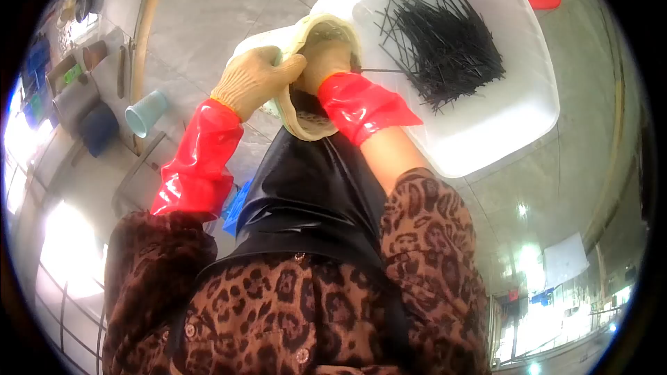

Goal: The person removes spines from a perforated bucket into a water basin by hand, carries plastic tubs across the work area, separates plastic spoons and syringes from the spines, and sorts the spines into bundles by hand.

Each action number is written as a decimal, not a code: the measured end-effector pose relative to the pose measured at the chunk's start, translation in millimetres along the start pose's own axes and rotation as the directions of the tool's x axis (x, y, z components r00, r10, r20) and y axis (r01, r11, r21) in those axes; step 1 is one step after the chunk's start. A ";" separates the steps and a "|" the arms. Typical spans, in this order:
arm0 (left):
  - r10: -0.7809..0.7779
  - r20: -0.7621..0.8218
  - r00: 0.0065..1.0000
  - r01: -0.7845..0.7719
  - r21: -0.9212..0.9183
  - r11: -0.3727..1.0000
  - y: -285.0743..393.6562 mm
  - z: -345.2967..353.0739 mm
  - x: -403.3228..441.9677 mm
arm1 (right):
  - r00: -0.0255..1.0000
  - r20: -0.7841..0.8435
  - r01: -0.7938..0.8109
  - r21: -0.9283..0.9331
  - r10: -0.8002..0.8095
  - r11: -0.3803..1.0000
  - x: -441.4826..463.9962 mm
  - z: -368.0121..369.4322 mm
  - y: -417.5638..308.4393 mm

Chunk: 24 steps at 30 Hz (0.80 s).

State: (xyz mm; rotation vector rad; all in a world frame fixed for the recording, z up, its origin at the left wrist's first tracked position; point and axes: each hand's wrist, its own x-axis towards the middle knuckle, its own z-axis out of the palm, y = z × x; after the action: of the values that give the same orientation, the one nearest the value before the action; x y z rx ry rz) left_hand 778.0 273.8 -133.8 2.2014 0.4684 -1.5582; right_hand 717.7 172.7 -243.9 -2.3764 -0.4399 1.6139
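Cream-coloured, the open-mouthed vessel (297,125) is grasped at its rim by the left hand (257,78), presumably steadying it around the right hand (328,61), whose hidden grip we cannot tell.

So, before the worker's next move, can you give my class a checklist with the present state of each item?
1. Left hand holds the cream container by its rim: ok.
2. Right hand is inside the container's mouth: ok.
3. Right hand's grip: cannot tell; its fingers are hidden.
4. Gloves cover both hands: ok.
5. Black sticks lie in the white tub: ok.
6. Sticks neatly aligned: not ok; many cross at angles.
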 end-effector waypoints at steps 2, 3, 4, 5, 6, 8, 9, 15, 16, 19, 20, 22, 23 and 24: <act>-0.026 0.009 1.000 0.026 0.006 1.000 4.3 -0.1 -0.5 | 0.991 -0.108 -0.093 -0.089 0.083 0.992 -7.1 11.1 -9.1; -0.054 0.015 0.998 0.054 0.011 0.998 6.3 0.2 -0.9 | 0.963 -0.222 -0.189 -0.168 0.150 0.968 -7.8 18.2 -11.4; -0.051 0.018 0.999 0.051 0.013 0.999 7.1 1.0 -1.1 | 0.965 -0.178 -0.217 -0.124 0.194 0.968 -5.7 25.9 -11.2; -0.042 0.019 0.999 0.042 -0.002 0.999 7.1 1.2 -1.2 | 0.964 -0.177 -0.221 -0.123 0.198 0.967 -8.5 18.1 -9.6; -0.032 0.019 0.999 0.032 -0.016 0.999 7.4 1.3 -0.9 | 0.981 -0.113 -0.170 -0.120 0.156 0.978 -13.7 2.0 -8.1; -0.024 0.007 1.000 0.024 -0.014 1.000 5.9 2.9 -0.6 | 0.993 -0.049 -0.111 -0.112 0.107 0.987 -6.9 7.8 -0.7; -0.018 -0.008 1.000 0.018 -0.013 1.000 4.4 2.7 -0.9 | 0.987 -0.148 -0.073 -0.011 0.071 0.997 10.5 32.2 7.1; 0.056 0.041 0.998 -0.058 0.042 0.997 2.6 -5.3 -0.1 | 0.759 -0.576 -0.623 -0.504 0.304 0.598 -8.2 85.9 39.9; 0.038 0.053 0.998 -0.039 0.017 0.999 1.7 -4.9 0.5 | 0.955 -0.242 -0.204 -0.119 0.171 0.972 -48.6 30.9 75.0; -0.002 0.101 0.995 0.008 -0.055 0.998 -4.9 -6.0 -0.6 | 0.940 -0.150 -0.321 -0.093 0.306 0.942 -105.9 -38.9 97.0; -0.010 0.097 0.995 0.015 -0.055 0.998 -6.7 -7.0 -2.2 | 0.933 -0.300 -0.245 -0.117 0.201 0.962 -118.8 -17.5 128.6; 0.064 0.091 0.994 -0.057 -0.085 0.995 -7.7 -9.0 -3.7 | 0.920 -0.111 -0.388 -0.110 0.377 0.915 -143.0 -29.8 145.4; 0.069 0.090 0.994 -0.061 -0.083 0.995 -7.3 -10.2 -3.3 | 0.881 -0.201 -0.451 -0.084 0.428 0.889 -149.2 -28.9 144.2; 0.066 0.093 0.994 -0.059 -0.078 0.995 -6.1 -11.3 -2.6 | 0.885 -0.248 -0.424 -0.082 0.394 0.902 -148.4 -28.7 144.0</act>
State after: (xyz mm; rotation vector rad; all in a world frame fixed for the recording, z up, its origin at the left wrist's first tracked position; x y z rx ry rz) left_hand 783.3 284.6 -128.8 2.0553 0.4187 -1.5785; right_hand 709.5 -17.0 -157.1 -2.8655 0.0069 1.4723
